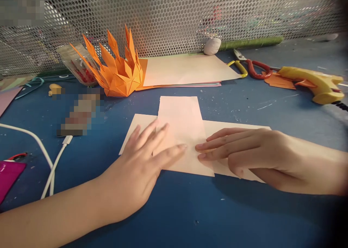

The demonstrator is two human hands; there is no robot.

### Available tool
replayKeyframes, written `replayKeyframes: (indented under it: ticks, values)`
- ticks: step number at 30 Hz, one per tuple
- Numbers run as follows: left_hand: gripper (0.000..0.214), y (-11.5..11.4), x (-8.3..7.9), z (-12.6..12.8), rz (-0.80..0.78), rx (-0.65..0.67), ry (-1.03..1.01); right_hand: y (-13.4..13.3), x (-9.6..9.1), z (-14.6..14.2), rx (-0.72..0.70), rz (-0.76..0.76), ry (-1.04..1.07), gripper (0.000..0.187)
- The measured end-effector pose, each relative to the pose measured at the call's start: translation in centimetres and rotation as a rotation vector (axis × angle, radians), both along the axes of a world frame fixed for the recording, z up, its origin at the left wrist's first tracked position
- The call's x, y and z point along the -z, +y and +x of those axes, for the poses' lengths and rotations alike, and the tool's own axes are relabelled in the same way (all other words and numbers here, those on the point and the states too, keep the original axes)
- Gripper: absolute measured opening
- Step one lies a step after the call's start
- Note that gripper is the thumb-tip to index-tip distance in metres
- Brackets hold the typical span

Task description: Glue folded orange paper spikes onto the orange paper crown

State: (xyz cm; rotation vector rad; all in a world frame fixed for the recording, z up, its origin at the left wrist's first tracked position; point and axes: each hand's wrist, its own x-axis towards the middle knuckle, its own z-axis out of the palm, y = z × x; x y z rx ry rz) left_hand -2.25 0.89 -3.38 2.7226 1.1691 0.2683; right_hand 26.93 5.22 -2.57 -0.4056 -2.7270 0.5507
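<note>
A pale strip of paper (181, 114) lies crosswise over a wider cream sheet (241, 126) on the blue table. My left hand (146, 157) rests with fingers spread on the left part of both papers, its thumb reaching onto the strip. From the right, my right hand (252, 154) touches the strip's right edge with its extended fingertips. Its palm hovers over the right part of the cream sheet. Neither hand grasps anything. Parts of both papers are hidden under the hands.
Behind the papers stand an orange folded-paper flower (122, 76) and a stack of paper (187, 68). Pliers (258, 68) and a yellow glue gun (312, 79) lie at the back right. A white cable (56, 168) crosses the left side. A perforated metal panel (174, 20) closes the back.
</note>
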Motion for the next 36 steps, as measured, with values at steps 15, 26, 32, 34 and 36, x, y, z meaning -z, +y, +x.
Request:
replayKeyframes:
  ticks: [15,26,32,34,36]
  values:
    - [0.043,0.3,-0.7,0.4,0.231,0.342,0.001,-0.3,-0.4,-1.3,-0.073,0.298,-0.114,0.038]
    - [0.046,0.2,-3.0,0.1,0.36,0.43,0.125,-0.4,-0.3,-1.2,-0.061,0.258,-0.09,0.035]
    - [0.049,0.0,-2.6,0.0,0.432,0.394,0.087,-0.5,-0.4,-1.2,-0.046,0.252,-0.081,0.034]
    - [0.048,0.1,-2.5,0.0,0.468,0.415,0.093,-0.6,-0.2,-1.2,-0.04,0.254,-0.079,0.034]
    - [0.044,0.3,-2.3,0.2,0.498,0.435,0.083,-0.6,0.0,-1.2,-0.033,0.267,-0.077,0.035]
